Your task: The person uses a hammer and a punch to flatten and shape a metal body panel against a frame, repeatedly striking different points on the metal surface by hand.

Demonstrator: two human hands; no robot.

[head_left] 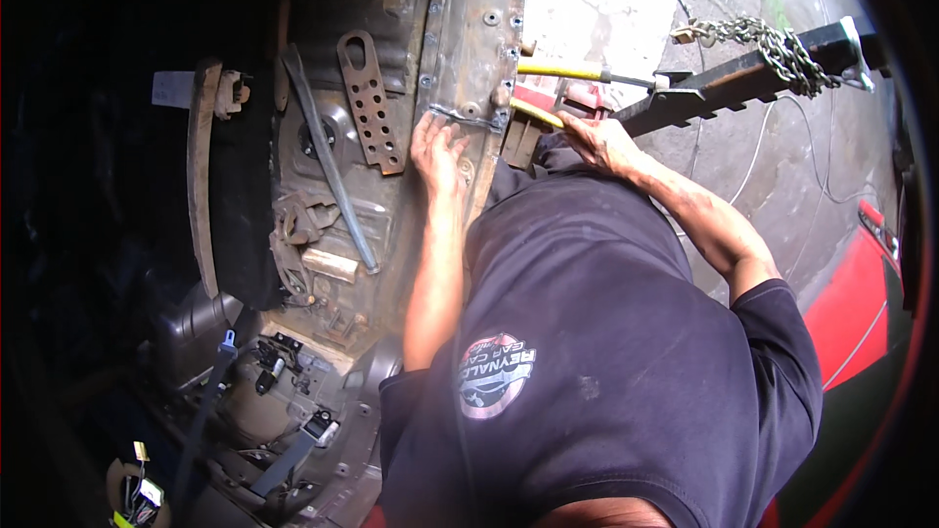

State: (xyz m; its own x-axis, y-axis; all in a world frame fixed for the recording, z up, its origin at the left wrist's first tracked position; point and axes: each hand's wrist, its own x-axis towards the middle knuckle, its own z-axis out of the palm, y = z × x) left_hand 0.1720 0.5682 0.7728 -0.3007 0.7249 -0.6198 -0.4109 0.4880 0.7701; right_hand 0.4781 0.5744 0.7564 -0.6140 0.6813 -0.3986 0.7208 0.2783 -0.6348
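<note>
My left hand [439,153] rests on the rusty metal car-body rail [474,39], its fingers partly bent and apart. Right at its fingertips a thin dark strip or seam [467,118] crosses the rail; I cannot tell whether it is loose. My right hand [600,143] is closed around a tool with a yellow handle [540,114]. This handle points left toward the rail's edge, where a rounded brown end [502,97] shows. The tool's exact kind is unclear. Both hands are close to the same end of the rail.
On the floor pan left lie a perforated metal plate [370,103], a long grey bar [331,161] and a wooden block [331,265]. A yellow-handled rod [562,69] reaches a black steel beam [753,81] wrapped with chain [782,54]. Cables cross the concrete floor. Seat-belt parts [293,455] sit lower left.
</note>
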